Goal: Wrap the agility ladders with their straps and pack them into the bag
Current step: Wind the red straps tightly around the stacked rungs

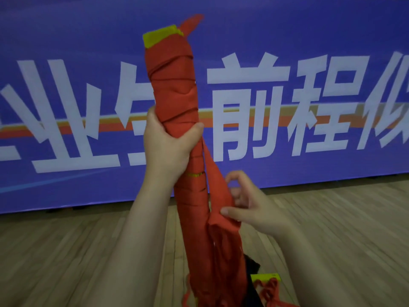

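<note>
One upright, strap-wound ladder bundle (174,85): left hand (166,147) grips its middle, right hand (250,207) pinches loose red fabric (218,187) (thumb in front).

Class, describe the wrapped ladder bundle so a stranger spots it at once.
In front of the blue banner with white characters, the left hand grips a near-upright bundle. Unlike the limp red fabric beside it, it is spiralled with red strap and shows yellow at its top.
</note>
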`<state>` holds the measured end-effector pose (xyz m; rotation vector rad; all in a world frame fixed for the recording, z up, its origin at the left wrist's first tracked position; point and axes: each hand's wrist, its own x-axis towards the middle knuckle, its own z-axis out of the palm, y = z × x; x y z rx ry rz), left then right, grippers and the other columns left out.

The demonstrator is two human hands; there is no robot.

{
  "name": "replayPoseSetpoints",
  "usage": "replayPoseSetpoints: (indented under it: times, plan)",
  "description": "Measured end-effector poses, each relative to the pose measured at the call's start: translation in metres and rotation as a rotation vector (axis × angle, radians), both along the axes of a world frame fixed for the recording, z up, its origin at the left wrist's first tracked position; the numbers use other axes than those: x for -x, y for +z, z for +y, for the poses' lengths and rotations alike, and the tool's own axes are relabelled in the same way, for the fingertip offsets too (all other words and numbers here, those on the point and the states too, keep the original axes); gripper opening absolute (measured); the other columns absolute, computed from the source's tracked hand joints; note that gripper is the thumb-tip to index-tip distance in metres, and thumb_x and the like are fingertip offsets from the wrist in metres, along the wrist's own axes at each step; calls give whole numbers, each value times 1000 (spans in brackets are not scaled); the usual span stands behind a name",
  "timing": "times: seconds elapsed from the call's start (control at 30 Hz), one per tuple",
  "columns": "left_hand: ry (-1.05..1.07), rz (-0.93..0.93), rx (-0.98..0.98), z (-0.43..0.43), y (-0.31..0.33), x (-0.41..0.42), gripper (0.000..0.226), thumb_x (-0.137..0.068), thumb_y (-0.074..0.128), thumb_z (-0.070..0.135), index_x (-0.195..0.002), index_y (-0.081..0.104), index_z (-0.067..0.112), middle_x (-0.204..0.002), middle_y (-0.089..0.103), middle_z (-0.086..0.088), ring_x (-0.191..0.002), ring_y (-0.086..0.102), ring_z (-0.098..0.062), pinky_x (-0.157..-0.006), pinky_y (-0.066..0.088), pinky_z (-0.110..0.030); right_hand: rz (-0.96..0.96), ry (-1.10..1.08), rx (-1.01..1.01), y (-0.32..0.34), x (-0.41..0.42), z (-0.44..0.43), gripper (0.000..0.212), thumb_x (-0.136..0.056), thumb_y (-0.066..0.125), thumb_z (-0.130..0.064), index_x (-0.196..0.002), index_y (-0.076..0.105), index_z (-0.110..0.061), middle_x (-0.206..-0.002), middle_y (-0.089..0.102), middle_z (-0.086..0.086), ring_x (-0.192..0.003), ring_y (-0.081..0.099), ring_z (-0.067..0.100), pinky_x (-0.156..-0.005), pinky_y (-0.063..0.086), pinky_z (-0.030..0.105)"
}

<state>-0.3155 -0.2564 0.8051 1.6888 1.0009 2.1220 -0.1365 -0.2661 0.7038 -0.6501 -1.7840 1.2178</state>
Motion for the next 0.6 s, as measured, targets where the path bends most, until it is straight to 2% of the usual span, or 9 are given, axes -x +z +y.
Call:
replayPoseSetpoints:
  times: [0.07, 0.1, 0.2, 0.23, 0.3, 0.37, 0.43, 0.5, 0.6]
  plan:
    - [60, 26, -18, 1, 5, 0, 48, -69, 78, 17, -107, 49, 23, -90, 55, 23, -73, 55, 19, -67, 41, -1, 46, 59, 38, -21, 4, 4, 33, -82, 61, 3, -103, 37, -7, -80, 67, 7, -67, 63, 16, -62, 51, 24]
    - [90, 36, -16, 2, 6, 0, 50, -69, 77, 19, -110, 48, 21, -90, 54, 24, -74, 54, 20, -66, 40, 0, 57, 73, 54, -28, 5, 4, 34, -82, 61, 4, -104, 37, -5, -81, 64, 11, -69, 61, 20, -64, 52, 27]
    - [152, 54, -6, 3, 8, 0, 50, -68, 76, 23, -109, 46, 23, -87, 53, 23, -72, 52, 21, -62, 37, 2, 112, 5, 47, -44, 11, 6, 56, -79, 61, 10, -121, 35, -16, -99, 60, 17, -74, 58, 30, -67, 51, 41]
    - [171, 62, 4, 4, 8, 0, 50, -69, 76, 22, -108, 44, 25, -86, 52, 23, -71, 51, 22, -61, 37, 2, 161, -43, 36, -50, 13, 7, 56, -78, 59, 11, -118, 37, -21, -105, 59, 14, -68, 58, 28, -63, 51, 38]
    - [220, 72, 22, 7, 9, 2, 48, -71, 75, 20, -106, 43, 26, -84, 50, 23, -69, 51, 21, -58, 36, 2, 222, -140, -5, -56, 18, 8, 42, -78, 49, 13, -102, 49, -22, -109, 57, 8, -60, 57, 17, -53, 46, 25]
    - [261, 68, 45, 11, 8, 6, 46, -71, 75, 21, -106, 46, 24, -83, 49, 23, -71, 52, 13, -57, 36, 2, 174, -223, -29, -59, 21, 10, 37, -76, 45, 7, -82, 63, -25, -111, 57, 5, -79, 62, 11, -64, 45, 19]
    - [273, 58, 68, 15, 6, 8, 45, -72, 75, 21, -108, 49, 21, -84, 49, 21, -72, 51, 8, -56, 36, 2, 138, -234, -23, -58, 21, 10, 29, -74, 50, -7, -70, 70, -27, -115, 55, 4, -95, 59, 6, -76, 43, 17]
    - [276, 52, 82, 17, 3, 9, 47, -72, 75, 21, -112, 50, 17, -84, 48, 21, -72, 50, 6, -55, 36, 2, 164, -179, -12, -57, 20, 9, 7, -70, 67, -21, -70, 72, -26, -110, 53, 2, -93, 58, 7, -78, 42, 18]
    - [285, 48, 89, 18, 0, 7, 47, -73, 75, 21, -112, 49, 17, -83, 46, 21, -70, 48, 7, -54, 35, 2, 72, -185, -76, -61, 18, 13, 20, -58, 81, -25, -73, 68, -27, -105, 48, 2, -87, 54, 12, -78, 41, 24]
